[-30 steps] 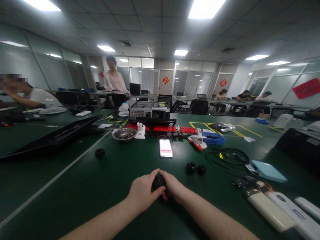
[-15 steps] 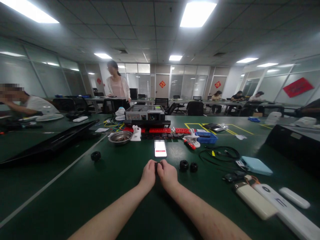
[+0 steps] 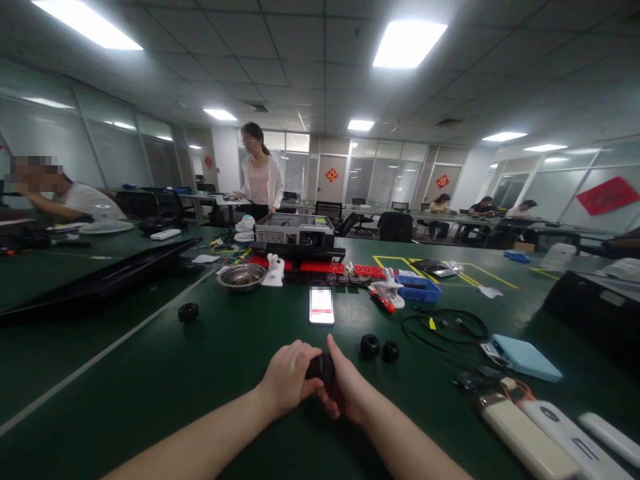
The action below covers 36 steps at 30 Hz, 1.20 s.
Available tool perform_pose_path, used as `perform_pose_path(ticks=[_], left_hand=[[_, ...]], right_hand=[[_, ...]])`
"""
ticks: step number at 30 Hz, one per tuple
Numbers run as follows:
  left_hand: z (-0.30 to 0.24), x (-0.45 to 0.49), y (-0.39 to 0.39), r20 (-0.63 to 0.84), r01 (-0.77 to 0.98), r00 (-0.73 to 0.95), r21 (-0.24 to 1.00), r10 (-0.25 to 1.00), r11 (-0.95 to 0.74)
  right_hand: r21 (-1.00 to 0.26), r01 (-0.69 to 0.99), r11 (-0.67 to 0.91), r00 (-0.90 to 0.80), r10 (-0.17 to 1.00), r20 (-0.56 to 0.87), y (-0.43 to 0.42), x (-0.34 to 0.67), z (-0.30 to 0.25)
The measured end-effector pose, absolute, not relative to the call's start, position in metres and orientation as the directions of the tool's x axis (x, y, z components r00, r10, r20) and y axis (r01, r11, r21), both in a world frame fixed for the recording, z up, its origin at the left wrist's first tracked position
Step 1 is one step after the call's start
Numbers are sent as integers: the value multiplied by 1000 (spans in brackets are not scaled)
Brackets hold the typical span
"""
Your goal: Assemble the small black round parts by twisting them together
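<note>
A small black tyre (image 3: pixel 320 367), dark and rounded, is held up between my two hands above the green table. My left hand (image 3: pixel 290 377) is closed round its left side, with the thumb underneath. My right hand (image 3: pixel 349 385) presses its palm against the right side, thumb pointing up and fingers curled below. Part of the tyre is hidden by the fingers. Two similar black tyres, a larger one (image 3: pixel 369 346) and a smaller one (image 3: pixel 391 351), lie just right of my hands. Another tyre (image 3: pixel 189 313) lies farther left. A lit phone (image 3: pixel 321 305) is straight ahead.
Beyond the phone are a metal bowl (image 3: pixel 242 277), white clamps, a red screwdriver (image 3: pixel 383 300), a blue tray (image 3: pixel 419 289) and an open computer case (image 3: pixel 294 230). Cables (image 3: pixel 445 325), a light-blue box (image 3: pixel 527 357) and power banks (image 3: pixel 530 433) lie at right. People are in the background.
My hands have come nearer and lower in view. The right hand has opened out from a pinch to lay its palm on the black tyre, which now shows more. The view has shifted slightly.
</note>
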<state>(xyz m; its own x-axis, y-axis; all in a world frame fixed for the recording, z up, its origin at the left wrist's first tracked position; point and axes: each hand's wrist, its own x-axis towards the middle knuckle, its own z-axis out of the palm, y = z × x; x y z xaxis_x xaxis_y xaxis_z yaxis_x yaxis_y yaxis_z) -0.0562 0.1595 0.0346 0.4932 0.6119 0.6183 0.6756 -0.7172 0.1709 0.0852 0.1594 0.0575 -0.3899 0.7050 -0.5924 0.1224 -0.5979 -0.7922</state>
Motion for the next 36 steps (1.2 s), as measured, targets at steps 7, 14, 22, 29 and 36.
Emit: perform_pose_path(ticks=[7, 14, 22, 29, 36], left_hand=[[36, -43, 157, 535, 539, 238, 622, 811, -569], [61, -44, 156, -510, 83, 139, 860, 849, 503], [59, -67, 155, 272, 498, 182, 803, 945, -327], [55, -70, 154, 462, 673, 341, 489, 819, -556], [51, -67, 153, 457, 673, 288, 529, 842, -517]], right_hand=[[-995, 89, 46, 10, 999, 47, 158, 67, 38], [-471, 774, 424, -290, 898, 331, 147, 74, 58], [-975, 176, -133, -284, 942, -180, 144, 75, 60], [-882, -272, -386, -423, 871, -251, 152, 75, 48], [-886, -231, -402, -332, 888, -317, 148, 65, 41]])
